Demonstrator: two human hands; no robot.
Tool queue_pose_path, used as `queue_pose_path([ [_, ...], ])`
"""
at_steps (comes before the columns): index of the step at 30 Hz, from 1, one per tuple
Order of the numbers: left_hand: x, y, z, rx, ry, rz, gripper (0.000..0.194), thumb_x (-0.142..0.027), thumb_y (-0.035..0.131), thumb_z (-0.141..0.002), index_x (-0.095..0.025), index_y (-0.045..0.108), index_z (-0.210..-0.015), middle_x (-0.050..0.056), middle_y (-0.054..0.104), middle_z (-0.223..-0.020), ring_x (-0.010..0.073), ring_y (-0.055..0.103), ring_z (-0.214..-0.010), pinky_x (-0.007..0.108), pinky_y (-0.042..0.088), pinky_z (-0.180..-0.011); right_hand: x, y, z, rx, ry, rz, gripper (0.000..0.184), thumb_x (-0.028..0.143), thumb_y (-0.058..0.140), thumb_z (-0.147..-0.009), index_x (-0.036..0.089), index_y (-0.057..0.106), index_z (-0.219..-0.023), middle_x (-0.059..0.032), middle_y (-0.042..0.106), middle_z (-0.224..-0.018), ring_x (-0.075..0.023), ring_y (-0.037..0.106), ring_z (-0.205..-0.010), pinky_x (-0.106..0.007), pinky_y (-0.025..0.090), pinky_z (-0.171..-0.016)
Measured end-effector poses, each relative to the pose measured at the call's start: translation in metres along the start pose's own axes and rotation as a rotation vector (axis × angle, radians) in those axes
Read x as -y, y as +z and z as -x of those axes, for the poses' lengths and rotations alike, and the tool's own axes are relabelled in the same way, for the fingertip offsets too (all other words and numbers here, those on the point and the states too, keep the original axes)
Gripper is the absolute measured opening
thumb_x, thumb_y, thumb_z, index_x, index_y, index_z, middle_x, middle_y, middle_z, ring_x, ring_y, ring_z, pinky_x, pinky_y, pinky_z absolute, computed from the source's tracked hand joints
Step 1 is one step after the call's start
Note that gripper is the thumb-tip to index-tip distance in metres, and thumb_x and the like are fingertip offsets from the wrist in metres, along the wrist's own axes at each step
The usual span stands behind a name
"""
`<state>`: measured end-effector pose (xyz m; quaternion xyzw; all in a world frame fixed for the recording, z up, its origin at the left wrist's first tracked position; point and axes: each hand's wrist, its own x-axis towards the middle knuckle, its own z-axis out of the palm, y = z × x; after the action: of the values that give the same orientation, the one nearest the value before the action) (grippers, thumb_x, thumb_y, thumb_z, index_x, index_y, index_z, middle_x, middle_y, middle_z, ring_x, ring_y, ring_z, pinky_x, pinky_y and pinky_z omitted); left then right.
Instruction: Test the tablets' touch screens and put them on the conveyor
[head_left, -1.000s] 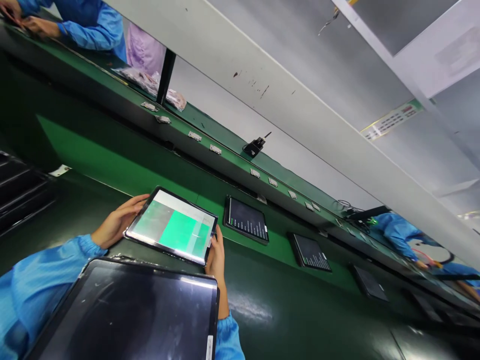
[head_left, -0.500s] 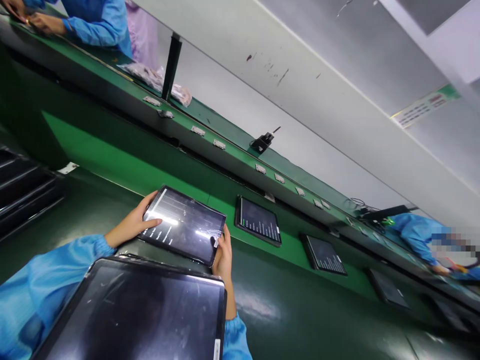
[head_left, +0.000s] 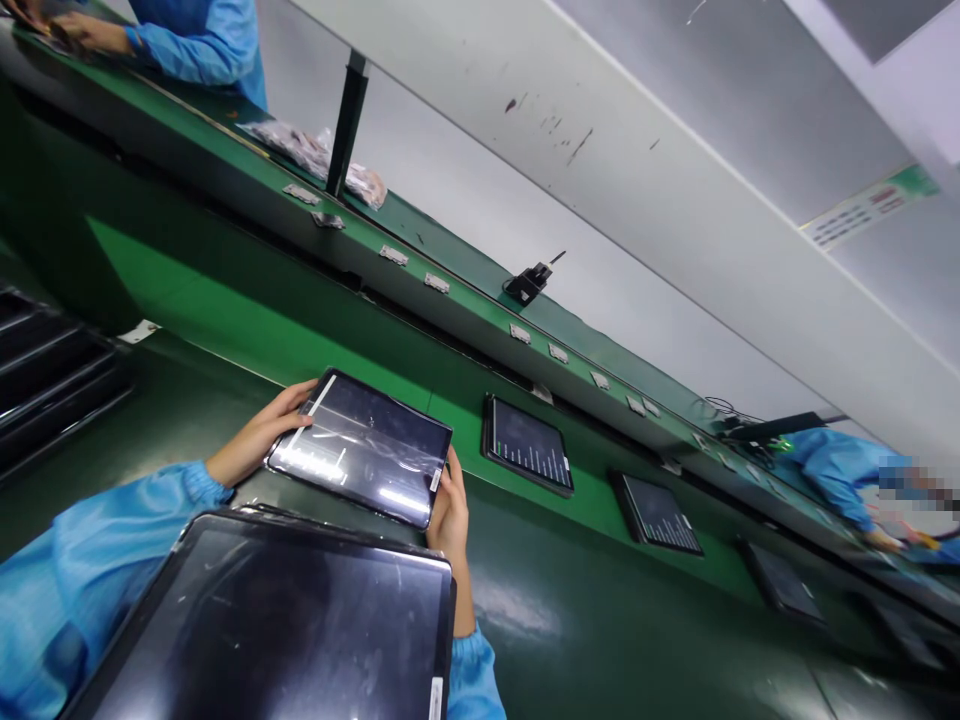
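Between my two hands is a tablet (head_left: 375, 440) in a black frame, its screen dark with a pale bar along the left edge and bright reflections. My left hand (head_left: 262, 430) grips its left side, the thumb lying over the front. My right hand (head_left: 450, 505) is closed on the right edge, beside a small white label; some of its fingers are hidden behind. Nearer to me, a larger-looking dark tablet (head_left: 285, 620) lies on top of others, partly covering my forearms from view. Blue sleeves reach my wrists.
Tablets showing menu lists (head_left: 527, 445) (head_left: 660, 513) stand in a row to the right, with darker ones (head_left: 784, 580) beyond. Small metal parts (head_left: 437, 283) and a black plug adapter (head_left: 534, 283) sit on the green shelf. Black trays (head_left: 52, 380) are at left. Co-workers' blue sleeves (head_left: 199, 45) show beyond.
The held tablet's screen went from white and green blocks to a dark menu, now mostly dark. My left thumb moved onto the screen, then back toward its edge. The view shifted slightly.
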<state>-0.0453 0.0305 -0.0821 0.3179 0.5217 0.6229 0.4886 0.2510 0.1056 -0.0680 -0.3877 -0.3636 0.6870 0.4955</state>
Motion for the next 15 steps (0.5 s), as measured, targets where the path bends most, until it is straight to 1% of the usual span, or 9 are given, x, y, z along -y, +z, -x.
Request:
queue_pose_path([
  [4, -0.004, 0.002, 0.003, -0.002, -0.022, 0.035, 0.069, -0.038, 0.077, -0.073, -0.029, 0.053, -0.138, 0.006, 0.049, -0.149, 0.0347, 0.044, -0.137, 0.047, 0.035, -0.116, 0.0, -0.002, 0.0, 0.009, 0.006, 0.017, 0.065, 0.034, 0.069, -0.078, 0.029, 0.052, -0.141, -0.0046, 0.064, -0.135, -0.0262, 0.062, -0.121, -0.045, 0.044, -0.106],
  [8, -0.011, 0.007, 0.005, -0.02, -0.041, 0.08, 0.073, -0.032, 0.082, -0.067, -0.03, 0.055, -0.135, 0.004, 0.051, -0.148, 0.0344, 0.043, -0.138, 0.046, 0.034, -0.117, 0.0, -0.003, 0.0, 0.007, 0.009, 0.044, 0.064, 0.034, 0.067, -0.079, 0.028, 0.052, -0.141, -0.0051, 0.062, -0.138, -0.0267, 0.061, -0.124, -0.046, 0.043, -0.108],
  [10, -0.014, 0.009, 0.006, -0.042, -0.062, 0.113, 0.07, -0.033, 0.082, -0.068, -0.029, 0.058, -0.133, 0.004, 0.053, -0.146, 0.0345, 0.043, -0.138, 0.045, 0.034, -0.117, 0.0, -0.003, 0.0, 0.004, 0.01, 0.057, 0.064, 0.035, 0.066, -0.079, 0.027, 0.052, -0.14, -0.0054, 0.062, -0.139, -0.0268, 0.06, -0.126, -0.047, 0.042, -0.11],
  [12, -0.017, 0.01, 0.006, -0.057, -0.094, 0.165, 0.062, -0.038, 0.077, -0.073, -0.026, 0.059, -0.132, 0.005, 0.056, -0.143, 0.0348, 0.048, -0.134, 0.046, 0.038, -0.114, 0.0, -0.004, -0.001, 0.013, 0.014, 0.057, 0.063, 0.034, 0.065, -0.079, 0.027, 0.053, -0.14, -0.0054, 0.061, -0.14, -0.0268, 0.058, -0.128, -0.047, 0.04, -0.111],
  [15, -0.02, 0.01, 0.005, -0.063, -0.137, 0.264, 0.057, -0.044, 0.066, -0.079, -0.022, 0.059, -0.131, 0.008, 0.064, -0.131, 0.0339, 0.059, -0.121, 0.046, 0.051, -0.1, -0.001, -0.005, 0.0, 0.042, 0.023, 0.06, 0.065, 0.032, 0.063, -0.077, 0.027, 0.052, -0.14, -0.0048, 0.058, -0.143, -0.0264, 0.054, -0.133, -0.048, 0.037, -0.114],
])
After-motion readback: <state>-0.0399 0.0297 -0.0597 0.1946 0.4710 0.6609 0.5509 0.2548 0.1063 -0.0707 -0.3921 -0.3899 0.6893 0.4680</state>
